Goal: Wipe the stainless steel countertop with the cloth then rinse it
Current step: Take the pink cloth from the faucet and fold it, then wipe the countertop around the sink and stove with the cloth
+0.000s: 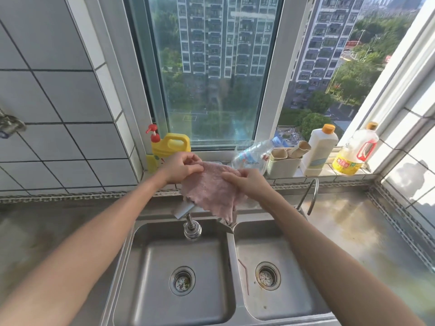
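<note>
A pink cloth (209, 191) hangs spread out above the back of the double sink (230, 245), over the faucet (191, 228). My left hand (182, 167) pinches its upper left corner. Gripping its right edge is my right hand (247, 182). The cloth's lower edge drapes down toward the divider between the two basins. The stainless steel countertop (357, 231) runs to the right of the sink and also to the left. No water is seen running from the faucet.
On the window sill stand a yellow detergent jug (173, 144), a clear plastic bottle (251, 156) lying down, a beige holder (283, 161), a white bottle (320, 149) and an oil bottle (355, 151). A thin curved tap (312, 196) rises right of the sink.
</note>
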Demonstrator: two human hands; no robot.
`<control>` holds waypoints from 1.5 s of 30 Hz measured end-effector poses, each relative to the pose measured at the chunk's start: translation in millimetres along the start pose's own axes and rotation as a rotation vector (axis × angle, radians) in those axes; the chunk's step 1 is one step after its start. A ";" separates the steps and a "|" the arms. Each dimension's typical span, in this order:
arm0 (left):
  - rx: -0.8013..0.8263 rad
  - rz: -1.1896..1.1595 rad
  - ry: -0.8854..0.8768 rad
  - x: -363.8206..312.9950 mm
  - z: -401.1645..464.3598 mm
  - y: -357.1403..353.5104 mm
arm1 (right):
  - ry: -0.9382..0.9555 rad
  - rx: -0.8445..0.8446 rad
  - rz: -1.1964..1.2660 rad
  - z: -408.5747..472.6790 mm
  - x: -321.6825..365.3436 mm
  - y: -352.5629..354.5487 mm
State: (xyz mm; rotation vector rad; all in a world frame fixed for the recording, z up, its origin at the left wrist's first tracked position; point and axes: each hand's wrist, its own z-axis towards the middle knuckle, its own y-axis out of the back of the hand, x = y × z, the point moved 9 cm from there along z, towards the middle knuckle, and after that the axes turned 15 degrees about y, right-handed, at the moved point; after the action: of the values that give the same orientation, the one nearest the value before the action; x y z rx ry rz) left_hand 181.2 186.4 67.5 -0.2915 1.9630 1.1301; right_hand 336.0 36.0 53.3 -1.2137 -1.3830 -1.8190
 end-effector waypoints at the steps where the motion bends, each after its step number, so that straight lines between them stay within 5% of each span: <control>1: -0.047 0.020 -0.039 -10.6 -6.9 10.8 | 0.051 -0.022 -0.025 0.4 10.8 8.5; 8: -0.427 0.122 -0.313 -74.0 -102.4 44.3 | 0.415 -0.332 -0.215 -35.9 77.8 69.1; 13: -0.381 0.018 -0.331 -62.7 -158.0 -1.5 | 0.353 -0.381 -0.188 -88.7 53.2 67.3; 25: -0.007 -0.075 0.065 109.8 -251.6 -167.5 | 0.020 -0.113 0.224 -255.4 -76.2 -11.4; 29: -0.059 -0.132 0.262 160.2 -297.3 -186.2 | 0.030 -0.107 0.078 -276.9 -105.5 -2.8; 34: -0.187 -0.241 0.494 189.2 -354.4 -199.5 | 0.092 0.145 0.046 -275.8 -115.2 -12.6; 38: -0.280 -0.302 0.560 192.5 -398.9 -211.7 | 0.188 0.402 -0.023 -263.9 -105.6 -26.9; 45: -0.435 -0.411 0.672 203.7 -482.8 -237.0 | 0.323 0.470 -0.017 -277.2 -72.6 -59.0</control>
State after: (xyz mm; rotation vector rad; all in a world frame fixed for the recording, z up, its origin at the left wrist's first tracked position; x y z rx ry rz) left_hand -78.3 -295.2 -109.8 -1.3899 2.0321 1.2650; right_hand 227.9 -212.9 -55.6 -0.6385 -1.5138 -1.4978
